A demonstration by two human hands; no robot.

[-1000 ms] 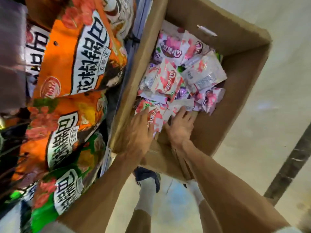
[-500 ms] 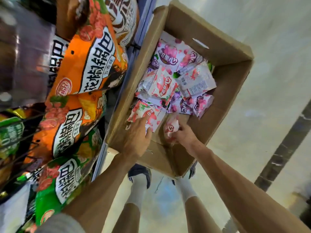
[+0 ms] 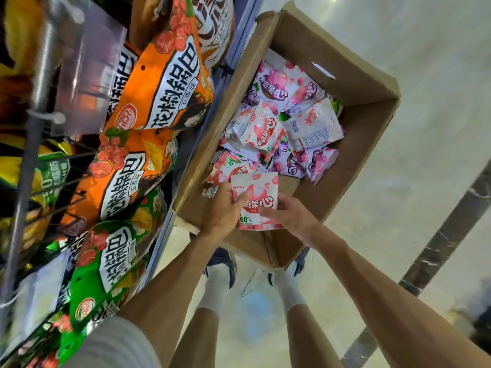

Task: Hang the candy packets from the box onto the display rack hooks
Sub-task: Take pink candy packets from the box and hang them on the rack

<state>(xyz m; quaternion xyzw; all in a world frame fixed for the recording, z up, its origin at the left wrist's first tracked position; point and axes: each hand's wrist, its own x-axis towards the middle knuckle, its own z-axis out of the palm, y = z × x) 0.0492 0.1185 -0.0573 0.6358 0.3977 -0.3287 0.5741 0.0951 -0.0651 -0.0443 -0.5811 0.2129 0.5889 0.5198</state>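
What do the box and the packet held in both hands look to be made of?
Box: brown corrugated cardboard, matte, with folded flaps and creased walls. Held packet: likely thin plastic film, printed pink and white, slightly glossy, gripped by the left hand and right hand.

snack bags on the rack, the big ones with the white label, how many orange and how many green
Orange snack bags: 2, the upper orange bag and the lower orange bag
Green snack bags: 1, the green bag
Total: 3. The bags at the frame's edges are cut off or too blurred to count.
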